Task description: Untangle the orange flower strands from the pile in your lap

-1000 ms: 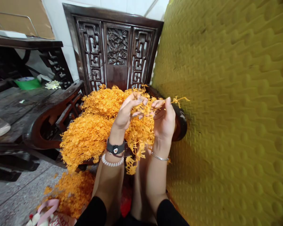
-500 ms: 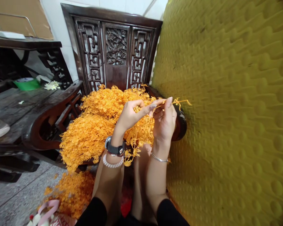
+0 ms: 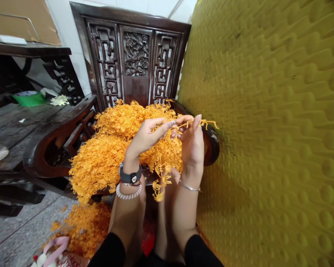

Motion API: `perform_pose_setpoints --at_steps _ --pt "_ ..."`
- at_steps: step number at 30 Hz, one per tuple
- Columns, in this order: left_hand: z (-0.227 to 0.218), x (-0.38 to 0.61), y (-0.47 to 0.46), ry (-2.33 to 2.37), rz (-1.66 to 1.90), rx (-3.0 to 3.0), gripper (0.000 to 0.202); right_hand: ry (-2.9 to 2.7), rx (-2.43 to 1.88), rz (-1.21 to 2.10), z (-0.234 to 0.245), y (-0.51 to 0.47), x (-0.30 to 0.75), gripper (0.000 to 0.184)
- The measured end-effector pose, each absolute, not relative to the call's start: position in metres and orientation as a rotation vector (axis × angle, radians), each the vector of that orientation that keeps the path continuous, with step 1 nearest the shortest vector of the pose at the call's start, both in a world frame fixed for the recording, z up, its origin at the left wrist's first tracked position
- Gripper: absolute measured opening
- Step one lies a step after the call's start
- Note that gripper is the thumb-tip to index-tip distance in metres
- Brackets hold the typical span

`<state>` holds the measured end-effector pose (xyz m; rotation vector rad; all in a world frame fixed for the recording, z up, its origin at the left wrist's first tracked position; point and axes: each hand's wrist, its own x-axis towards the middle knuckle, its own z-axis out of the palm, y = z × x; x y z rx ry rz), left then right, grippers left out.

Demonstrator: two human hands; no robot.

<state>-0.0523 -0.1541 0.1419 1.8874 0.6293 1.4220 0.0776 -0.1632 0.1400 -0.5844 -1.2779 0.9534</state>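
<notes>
Between my two hands stretches a thin orange plastic strip [image 3: 180, 128] with small curled prongs. My left hand [image 3: 148, 138], wearing a dark wristband and a pale coil bracelet, pinches its left part between thumb and forefinger. My right hand [image 3: 193, 146], with a silver bangle, has the strip between its thumb and fingers, and the free end sticks out to the right. Spidery orange pieces [image 3: 161, 180] dangle in a string below the hands, above my knees. Right behind rises a big heap of similar orange plastic pieces [image 3: 102, 159] on a dark wooden chair.
The carved chair back [image 3: 136, 85] stands behind the heap. A yellow bumpy mat [image 3: 267, 129] rises along the right side. At left a dark wooden table [image 3: 25, 129] carries a green tape roll [image 3: 29, 98]. More orange pieces [image 3: 86, 226] lie low at left, beside a pink-handled bag [image 3: 57, 246].
My left hand has shifted left, away from my right hand, and more strip shows between them. The strip's free end sticks out less far right. The dangling pieces have swung slightly right.
</notes>
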Motion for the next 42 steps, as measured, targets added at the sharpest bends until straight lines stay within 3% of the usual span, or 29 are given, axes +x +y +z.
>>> perform_pose_setpoints --at_steps 9,12,19,27,32,35,38,42 --pt "0.145 -0.049 -0.154 0.619 1.575 1.796 0.035 -1.620 -0.760 0.883 0.143 -0.171 0.080 0.022" --pt "0.143 -0.049 -0.154 0.463 1.480 1.686 0.036 -1.592 -0.699 0.901 0.145 -0.172 0.076 0.034" --pt "0.133 -0.044 -0.153 0.245 1.292 1.425 0.047 -1.329 -0.270 1.179 0.139 -0.174 0.056 0.045" --pt "0.134 -0.058 -0.148 0.638 1.967 1.430 0.060 -1.105 -0.121 1.055 0.145 -0.162 0.063 0.044" --pt "0.142 -0.074 -0.162 0.497 1.946 1.411 0.049 -1.339 -0.516 1.035 0.149 -0.170 0.067 0.026" --pt "0.143 -0.076 -0.173 0.333 1.841 1.381 0.036 -1.381 -0.667 1.049 0.145 -0.173 0.063 0.025" --pt "0.144 -0.074 -0.183 0.305 1.710 1.497 0.018 -1.299 -0.655 1.111 0.143 -0.174 0.060 0.023" --pt "0.151 -0.071 -0.191 0.513 1.579 1.757 0.018 -1.245 -0.526 1.226 0.145 -0.174 0.060 0.027"
